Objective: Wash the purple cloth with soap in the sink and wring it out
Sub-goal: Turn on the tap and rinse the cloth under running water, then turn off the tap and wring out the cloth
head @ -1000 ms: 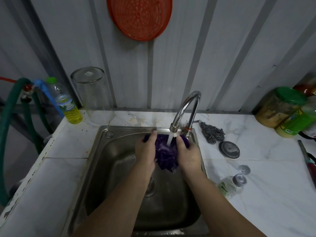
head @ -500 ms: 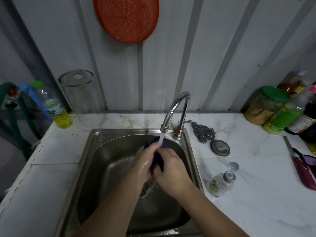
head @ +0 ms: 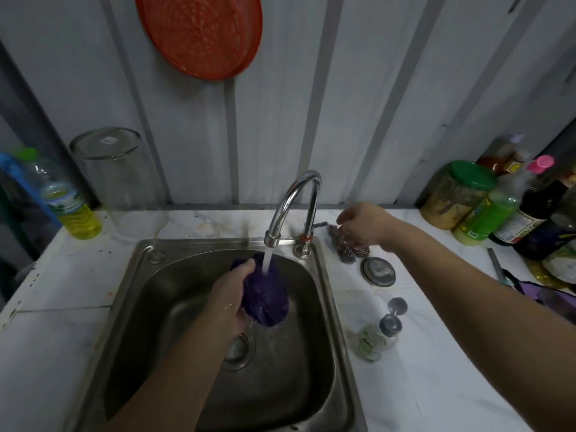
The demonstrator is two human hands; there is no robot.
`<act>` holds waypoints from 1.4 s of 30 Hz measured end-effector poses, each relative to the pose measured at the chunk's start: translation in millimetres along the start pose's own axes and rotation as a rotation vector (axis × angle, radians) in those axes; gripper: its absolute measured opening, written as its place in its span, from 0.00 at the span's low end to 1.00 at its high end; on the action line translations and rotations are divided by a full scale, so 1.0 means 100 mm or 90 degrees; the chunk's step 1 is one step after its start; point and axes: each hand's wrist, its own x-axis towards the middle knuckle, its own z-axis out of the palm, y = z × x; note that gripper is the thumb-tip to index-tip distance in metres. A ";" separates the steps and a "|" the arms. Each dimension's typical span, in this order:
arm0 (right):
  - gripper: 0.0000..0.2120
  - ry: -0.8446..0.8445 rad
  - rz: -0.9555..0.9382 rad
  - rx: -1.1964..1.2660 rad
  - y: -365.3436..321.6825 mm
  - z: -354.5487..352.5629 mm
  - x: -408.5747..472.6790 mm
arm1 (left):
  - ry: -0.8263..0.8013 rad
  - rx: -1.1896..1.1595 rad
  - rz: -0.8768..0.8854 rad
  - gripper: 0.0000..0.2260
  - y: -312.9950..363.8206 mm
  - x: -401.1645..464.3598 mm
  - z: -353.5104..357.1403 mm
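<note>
While water runs from the faucet (head: 293,210) into the steel sink (head: 218,338), the left hand (head: 229,299) grips the bunched purple cloth (head: 265,294) under the stream, hanging lengthwise toward the drain. The right hand (head: 363,224), fingers loosely spread and empty, hovers beside the tap lever (head: 319,225), far nearer it than the left. Dark, soaked folds show no suds.

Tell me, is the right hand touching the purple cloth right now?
Apart. The head view shows the right hand out over the counter beside the tap, while only the left hand holds the purple cloth.
</note>
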 end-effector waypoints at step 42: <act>0.12 -0.159 -0.028 -0.073 -0.25 0.26 0.30 | -0.082 -0.008 0.008 0.21 0.02 -0.04 -0.08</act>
